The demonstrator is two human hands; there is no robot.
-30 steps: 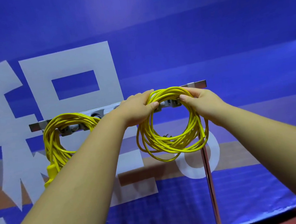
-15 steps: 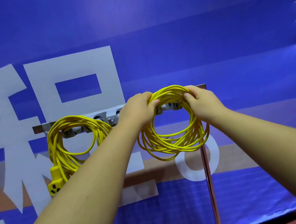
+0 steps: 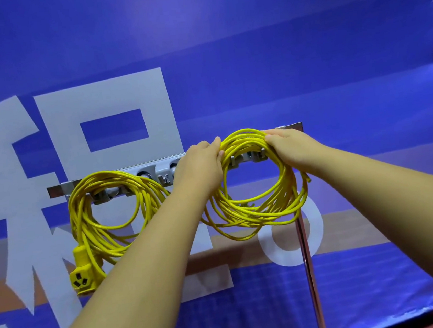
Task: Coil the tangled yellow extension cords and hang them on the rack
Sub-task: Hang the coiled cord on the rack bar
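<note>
Head view: two bare forearms reach forward to a grey rack [image 3: 157, 167] mounted on a metal bar in front of a blue banner [image 3: 252, 53] with large white characters. The left hand [image 3: 199, 165] grips the upper left of a yellow cord coil [image 3: 245, 140], fingers [image 3: 216, 147] curled round the bundled strands. The right hand [image 3: 291, 148] grips the upper right of the same coil, fingers [image 3: 271, 138] closed over the strands. The coil's top arc sits level with the right end of the rack, just in front of small hooks [image 3: 232, 160]; whether it bears on a hook cannot be told. Its lower loops hang free below both hands. A hung coil [image 3: 81, 220] is draped over the rack's left end, its yellow socket [image 3: 84, 274] dangling beneath. A thin metal pole [image 3: 311, 274] runs down under the rack's right end.
</note>
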